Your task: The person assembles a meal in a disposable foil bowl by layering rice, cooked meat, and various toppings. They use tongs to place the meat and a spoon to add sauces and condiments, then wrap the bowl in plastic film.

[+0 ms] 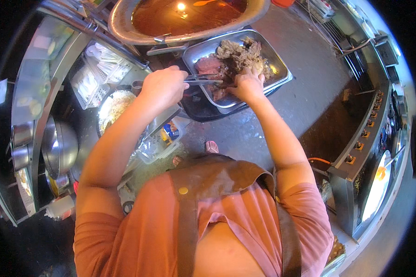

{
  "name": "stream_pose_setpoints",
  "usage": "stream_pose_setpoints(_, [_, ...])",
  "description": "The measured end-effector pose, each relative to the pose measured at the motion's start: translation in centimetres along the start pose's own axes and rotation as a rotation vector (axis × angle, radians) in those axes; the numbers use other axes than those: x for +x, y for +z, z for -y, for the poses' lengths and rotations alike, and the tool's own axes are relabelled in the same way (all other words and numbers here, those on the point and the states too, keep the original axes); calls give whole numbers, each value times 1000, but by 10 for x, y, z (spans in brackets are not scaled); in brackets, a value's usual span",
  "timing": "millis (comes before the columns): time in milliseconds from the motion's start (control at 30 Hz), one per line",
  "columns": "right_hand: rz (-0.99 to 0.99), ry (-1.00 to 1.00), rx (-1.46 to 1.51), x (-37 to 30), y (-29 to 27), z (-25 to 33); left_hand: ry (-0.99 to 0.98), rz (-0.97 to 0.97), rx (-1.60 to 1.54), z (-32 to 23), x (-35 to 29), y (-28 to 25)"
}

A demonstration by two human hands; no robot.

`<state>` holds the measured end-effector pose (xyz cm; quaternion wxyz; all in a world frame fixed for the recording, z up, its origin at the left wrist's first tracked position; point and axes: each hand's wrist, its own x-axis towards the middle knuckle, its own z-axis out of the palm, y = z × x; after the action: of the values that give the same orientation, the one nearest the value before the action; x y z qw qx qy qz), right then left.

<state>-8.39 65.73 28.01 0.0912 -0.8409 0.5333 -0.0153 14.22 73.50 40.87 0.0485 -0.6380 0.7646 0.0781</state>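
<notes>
The left hand (164, 87) is closed around a two-pronged metal tool (205, 82), tongs or scissors by its look, whose long axis runs almost straight from left to right. Its rounded rear end shows to the left of that hand, and its two prongs reach out to the right, slightly apart, with their tips over the near-left part of the meat (240, 51). The meat lies in a shallow metal tray (287, 78), to the right of the left hand and directly under and just beyond the fingers of the right hand (249, 87). The right hand is therefore the nearer of the two: it touches the heap, fingers bent and pointing away from the body, though I cannot tell whether they pinch a piece or only press on it. The prong tips stop just to the left of the right hand, so tool and fingers meet the heap from different sides, the tool sideways and the fingers from the body side. Beyond the left hand stands a wide metal pot (119, 28) of brown liquid, its rim near the tray's far edge. Pale shredded food (117, 107) sits in a round dish to the left of the left hand and nearer the body.
</notes>
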Motion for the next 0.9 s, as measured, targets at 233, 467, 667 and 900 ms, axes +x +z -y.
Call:
stream_pose_setpoints(233, [61, 167, -58, 3, -2, 6, -55, -147, -200, 6, -33, 21])
stream_pose_setpoints(467, [172, 259, -103, 3, -17, 36, -128, -192, -330, 14, -64, 30])
stream_pose_setpoints(667, [91, 334, 190, 11, -16, -6, -137, -263, -470, 44, -91, 43])
stream_pose_setpoints(900, [196, -44, 657, 2, -107, 98, -49, -283, -620, 98, -138, 20])
